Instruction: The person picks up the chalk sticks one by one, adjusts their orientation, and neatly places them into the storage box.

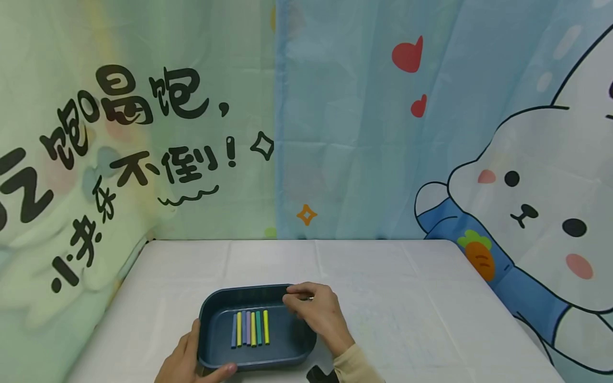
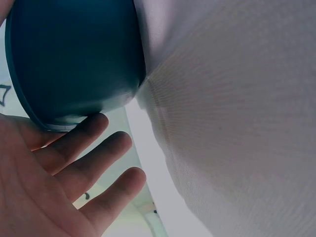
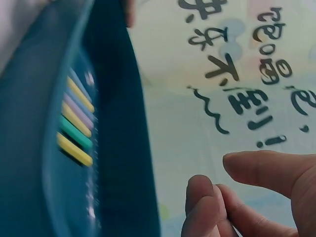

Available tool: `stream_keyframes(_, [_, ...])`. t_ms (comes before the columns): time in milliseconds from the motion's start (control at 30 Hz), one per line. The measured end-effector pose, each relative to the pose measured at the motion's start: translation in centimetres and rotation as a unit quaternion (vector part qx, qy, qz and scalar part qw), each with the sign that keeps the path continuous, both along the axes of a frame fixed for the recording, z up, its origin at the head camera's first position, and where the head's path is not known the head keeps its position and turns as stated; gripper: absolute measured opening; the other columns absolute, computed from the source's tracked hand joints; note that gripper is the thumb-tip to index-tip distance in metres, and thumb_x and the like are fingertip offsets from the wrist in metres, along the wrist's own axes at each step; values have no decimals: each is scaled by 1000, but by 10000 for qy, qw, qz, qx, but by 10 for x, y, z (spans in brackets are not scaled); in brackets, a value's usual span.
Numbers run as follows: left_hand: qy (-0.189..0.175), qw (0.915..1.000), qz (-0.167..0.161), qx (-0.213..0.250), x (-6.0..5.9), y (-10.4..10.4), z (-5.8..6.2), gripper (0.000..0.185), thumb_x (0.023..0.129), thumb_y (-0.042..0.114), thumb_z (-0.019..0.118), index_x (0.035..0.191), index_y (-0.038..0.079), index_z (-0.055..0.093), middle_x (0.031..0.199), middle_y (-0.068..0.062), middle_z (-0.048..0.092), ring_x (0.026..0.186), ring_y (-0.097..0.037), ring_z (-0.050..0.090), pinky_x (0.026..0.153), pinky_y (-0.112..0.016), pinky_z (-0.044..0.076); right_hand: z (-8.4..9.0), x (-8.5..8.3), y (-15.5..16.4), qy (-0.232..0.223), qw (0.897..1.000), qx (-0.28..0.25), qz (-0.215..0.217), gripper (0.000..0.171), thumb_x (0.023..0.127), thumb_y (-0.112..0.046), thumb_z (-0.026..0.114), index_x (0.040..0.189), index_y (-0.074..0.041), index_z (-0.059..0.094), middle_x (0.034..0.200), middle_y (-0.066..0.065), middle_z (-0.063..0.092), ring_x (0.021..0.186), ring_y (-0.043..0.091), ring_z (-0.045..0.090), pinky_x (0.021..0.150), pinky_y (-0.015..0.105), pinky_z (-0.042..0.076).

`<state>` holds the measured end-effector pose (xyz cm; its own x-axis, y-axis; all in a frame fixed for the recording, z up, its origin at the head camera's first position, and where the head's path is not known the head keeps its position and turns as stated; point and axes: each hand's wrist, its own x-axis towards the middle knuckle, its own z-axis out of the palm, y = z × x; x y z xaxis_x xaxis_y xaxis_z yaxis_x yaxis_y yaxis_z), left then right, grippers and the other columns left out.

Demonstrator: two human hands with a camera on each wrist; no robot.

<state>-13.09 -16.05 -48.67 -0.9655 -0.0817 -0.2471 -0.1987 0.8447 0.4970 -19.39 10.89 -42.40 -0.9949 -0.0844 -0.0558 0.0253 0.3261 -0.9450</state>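
In the head view a dark blue tray (image 1: 292, 340) stands on the table, with several thin chalk-like sticks (image 1: 253, 329) side by side in it, yellow, blue, purple and green. My left hand (image 1: 187, 356) rests at the tray's near left corner, thumb along the front wall and fingers against the left side. Its fingers (image 2: 94, 168) look straight and spread in the left wrist view. Over the tray's far right corner hovers my right hand (image 1: 318, 314), fingers loosely bent. Between its thumb and fingertips (image 3: 200, 190) a gap shows in the right wrist view, with nothing held.
White cloth (image 1: 407, 298) covers the table, with faint coloured smudges right of the tray. A black object (image 1: 321, 375) sits beside the right sleeve at the front edge. Behind the table hangs a printed curtain (image 1: 335, 133) with lettering and a cartoon rabbit.
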Motion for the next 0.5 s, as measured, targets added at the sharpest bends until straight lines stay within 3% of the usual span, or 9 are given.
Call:
stream_keyframes(167, [58,10000,-39,31,1,0,-1,144,65,88,68,156,-12,17,141,-38,44,116,-49,57,93,-64,50,4,-2,14,-32,9992,-130,-382,30,90,-26,78,113,-7,75,97,6,71,82,23,70,76,41,60])
stream_keyframes(500, [3,10000,-24,1,0,1,0,145,64,89,67,156,-12,16,140,-39,43,116,-51,56,93,-65,50,-4,2,40,3,9949,9,-1013,27,86,-21,79,109,-7,77,94,5,74,78,19,71,69,33,58])
